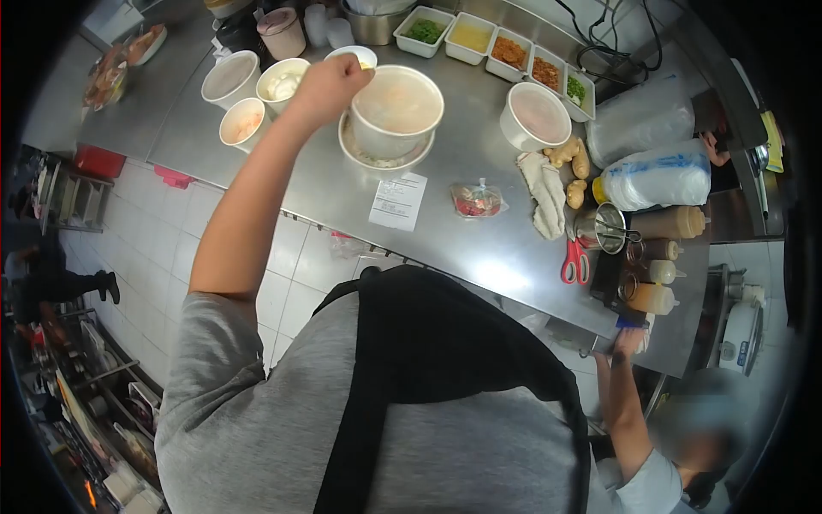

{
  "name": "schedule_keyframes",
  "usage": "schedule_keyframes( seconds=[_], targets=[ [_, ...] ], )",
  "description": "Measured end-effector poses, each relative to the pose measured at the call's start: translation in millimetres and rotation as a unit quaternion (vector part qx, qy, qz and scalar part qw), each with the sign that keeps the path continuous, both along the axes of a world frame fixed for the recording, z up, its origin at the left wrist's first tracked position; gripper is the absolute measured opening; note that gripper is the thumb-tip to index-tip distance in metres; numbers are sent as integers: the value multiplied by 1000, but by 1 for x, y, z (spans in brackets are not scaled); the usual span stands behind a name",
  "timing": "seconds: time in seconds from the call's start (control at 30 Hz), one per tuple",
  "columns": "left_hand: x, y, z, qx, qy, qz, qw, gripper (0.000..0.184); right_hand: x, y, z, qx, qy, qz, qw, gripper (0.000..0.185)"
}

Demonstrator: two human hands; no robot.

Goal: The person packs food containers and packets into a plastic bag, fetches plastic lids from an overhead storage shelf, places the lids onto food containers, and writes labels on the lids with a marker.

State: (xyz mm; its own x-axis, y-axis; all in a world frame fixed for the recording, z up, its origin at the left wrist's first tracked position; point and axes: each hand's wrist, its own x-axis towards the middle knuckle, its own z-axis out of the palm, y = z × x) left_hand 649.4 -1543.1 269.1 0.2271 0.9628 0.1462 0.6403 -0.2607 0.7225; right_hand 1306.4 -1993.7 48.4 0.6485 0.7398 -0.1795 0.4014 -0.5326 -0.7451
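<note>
My left hand (332, 86) is closed at the left rim of a white paper bowl (398, 103) with a clear, fogged lid. That bowl sits on or just above a second, wider bowl (382, 161); whether the two touch I cannot tell. Behind my wrist stands a small bowl with white contents (283, 83). Beside it are a lidded tub (231, 79) and a bowl of pinkish food (243, 123). A printed receipt (397, 202) lies in front of the stacked bowls. My right hand is out of view.
White trays of chopped toppings (509, 53) line the back. Further right are a lidded bowl (535, 116), ginger (568, 156), a cloth (543, 194), red scissors (575, 261), sauce bottles (652, 298) and a knotted bag (478, 200). A co-worker's hand (629, 341) is at the lower right.
</note>
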Motion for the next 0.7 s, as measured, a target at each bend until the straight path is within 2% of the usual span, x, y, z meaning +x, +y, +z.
schedule_keyframes(
  seconds=[0.07, 0.17, 0.23, 0.3, 0.33, 0.37, 0.4, 0.43, 0.5, 0.53, 0.57, 0.6, 0.63, 0.67, 0.7],
  targets=[
    [-14, 6, -23, -61, -13, 27, 998, 43, -68, 21, 36, -47, 55, 48, 996, 25],
    [-19, -24, -18, -71, -246, 73, 964, 47, -200, 57, 92, -122, 130, 163, 970, 22],
    [-48, -37, -31, -24, -285, 76, 955, 41, -284, 81, 121, -153, 169, 256, 939, 20],
    [-85, -58, -72, 28, -337, 119, 933, 29, -343, 102, 138, -157, 186, 309, 919, 18],
    [-98, -79, -91, 72, -324, 148, 932, 23, -360, 110, 138, -148, 189, 303, 922, 17],
    [-116, -102, -122, 141, -209, 156, 955, 19, -370, 119, 141, -134, 196, 284, 929, 16],
    [-128, -130, -145, 132, -94, 147, 976, 16, -380, 127, 140, -116, 198, 258, 938, 15],
    [-128, -159, -163, 87, -69, 125, 986, 14, -374, 130, 134, -84, 193, 220, 953, 14],
    [-137, -202, -232, -146, -65, -12, 987, 10, -363, 134, 123, -21, 178, 143, 973, 11],
    [-131, -211, -252, -229, -78, -133, 961, 9, -362, 137, 125, -4, 100, 161, 982, 10],
    [-111, -221, -259, -280, -103, -168, 940, 12, -360, 141, 127, 9, 20, 179, 984, 9],
    [-101, -216, -286, -233, -52, -282, 929, 23, -357, 145, 127, 19, -58, 198, 978, 8],
    [-83, -211, -287, -223, -26, -327, 918, 32, -344, 148, 114, 112, -161, 219, 956, 9],
    [-61, -207, -288, -215, 0, -371, 903, 42, -334, 155, 107, 153, -232, 205, 939, 11],
    [-44, -202, -306, -193, 45, -407, 892, 58, -320, 159, 91, 181, -251, 196, 931, 14]
  ],
)
